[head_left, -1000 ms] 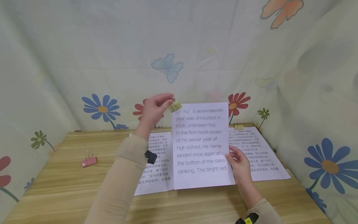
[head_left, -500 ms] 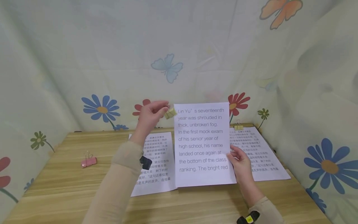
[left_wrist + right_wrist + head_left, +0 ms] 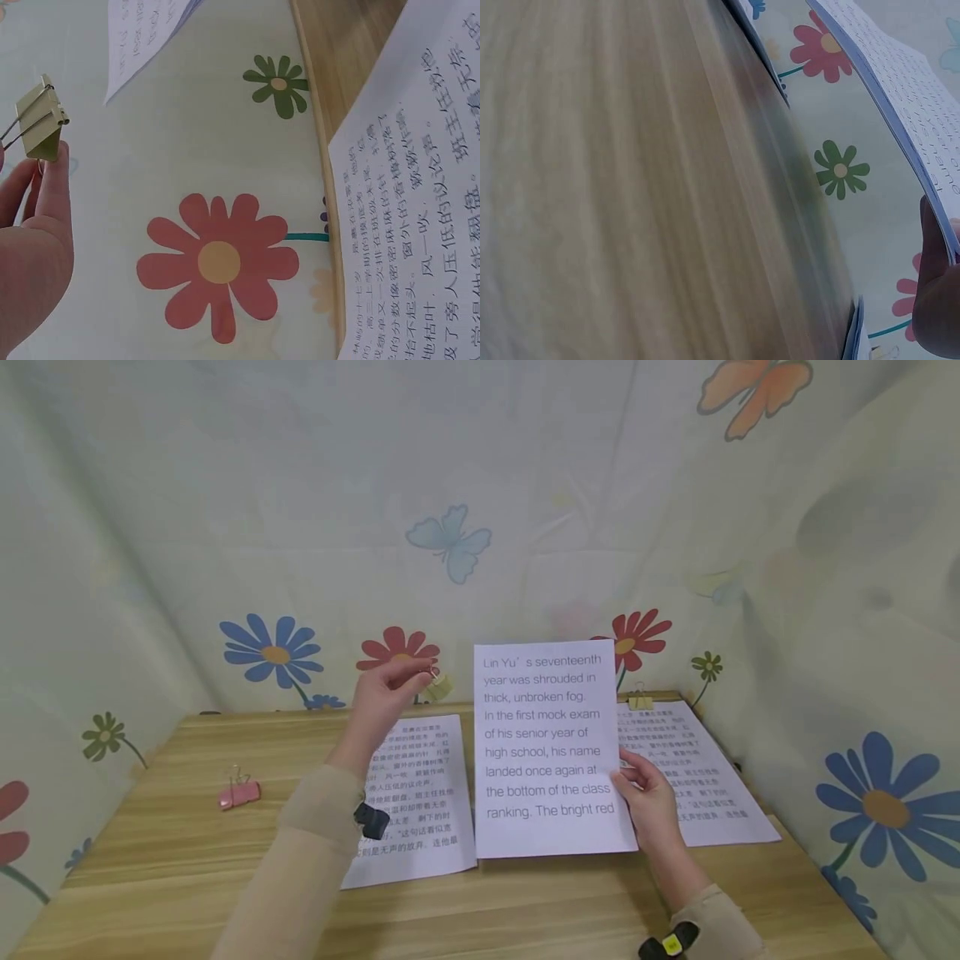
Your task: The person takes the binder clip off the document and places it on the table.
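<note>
My left hand [image 3: 381,697] pinches a yellow binder clip [image 3: 438,688] by its wire handles, above the back edge of the table. In the left wrist view the clip's body [image 3: 39,124] points up, away from the fingertips. A stack of printed English sheets [image 3: 547,752] stands upright in my right hand [image 3: 651,806], gripped at its lower right edge between thumb and fingers. Its layered edge shows in the right wrist view, beside the thumb. A gap separates the clip from the stack's top left corner.
Chinese-printed sheets [image 3: 420,802] lie left of the raised stack. More sheets [image 3: 712,785] lie at the right, with another yellow binder clip [image 3: 641,700] on their top edge. A pink binder clip [image 3: 239,793] rests on the wooden table [image 3: 172,860]. A flowered curtain [image 3: 337,485] surrounds the table.
My left hand has drawn the yellow clip off the stack's top left corner, moving left and down. The raised stack has shifted slightly right in my right hand.
</note>
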The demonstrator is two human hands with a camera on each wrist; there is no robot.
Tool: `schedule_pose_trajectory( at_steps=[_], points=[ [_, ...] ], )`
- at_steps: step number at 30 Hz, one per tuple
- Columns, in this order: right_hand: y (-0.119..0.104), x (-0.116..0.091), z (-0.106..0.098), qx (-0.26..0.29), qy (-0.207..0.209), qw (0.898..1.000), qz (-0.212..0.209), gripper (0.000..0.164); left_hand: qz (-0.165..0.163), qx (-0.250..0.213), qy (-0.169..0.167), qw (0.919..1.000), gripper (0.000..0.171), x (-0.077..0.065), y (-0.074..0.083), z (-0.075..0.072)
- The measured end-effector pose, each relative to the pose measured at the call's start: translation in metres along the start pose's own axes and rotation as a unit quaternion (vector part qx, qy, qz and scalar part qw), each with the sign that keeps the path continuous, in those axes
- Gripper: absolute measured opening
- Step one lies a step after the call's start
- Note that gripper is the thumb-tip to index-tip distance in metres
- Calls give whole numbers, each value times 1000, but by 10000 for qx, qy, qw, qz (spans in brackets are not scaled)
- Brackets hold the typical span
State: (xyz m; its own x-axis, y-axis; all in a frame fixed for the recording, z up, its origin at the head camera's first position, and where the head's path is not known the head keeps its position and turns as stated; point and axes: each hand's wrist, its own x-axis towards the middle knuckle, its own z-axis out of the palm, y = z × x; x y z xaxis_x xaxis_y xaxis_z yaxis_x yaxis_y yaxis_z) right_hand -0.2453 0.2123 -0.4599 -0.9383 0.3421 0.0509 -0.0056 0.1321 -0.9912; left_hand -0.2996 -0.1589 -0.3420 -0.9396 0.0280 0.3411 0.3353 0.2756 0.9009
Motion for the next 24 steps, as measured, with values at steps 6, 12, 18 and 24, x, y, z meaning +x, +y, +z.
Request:
schedule_pose_trajectory(
  at_steps=[6,12,18,24],
  points=[
    [2,3,-2,-70,18,10000,13,42,-209,13,-42,9998,37,-15,-19,-10],
    [4,7,-4,-205,40,9997,99,43,-351,218,51,9991,42,-29,-41,-31],
    [7,8,-5,-290,43,9994,194,43,-654,686,150,9954,46,-44,-62,-53],
    [8,8,-4,-308,112,9993,160,43,-773,1024,439,9908,48,-55,-79,-71]
  ],
)
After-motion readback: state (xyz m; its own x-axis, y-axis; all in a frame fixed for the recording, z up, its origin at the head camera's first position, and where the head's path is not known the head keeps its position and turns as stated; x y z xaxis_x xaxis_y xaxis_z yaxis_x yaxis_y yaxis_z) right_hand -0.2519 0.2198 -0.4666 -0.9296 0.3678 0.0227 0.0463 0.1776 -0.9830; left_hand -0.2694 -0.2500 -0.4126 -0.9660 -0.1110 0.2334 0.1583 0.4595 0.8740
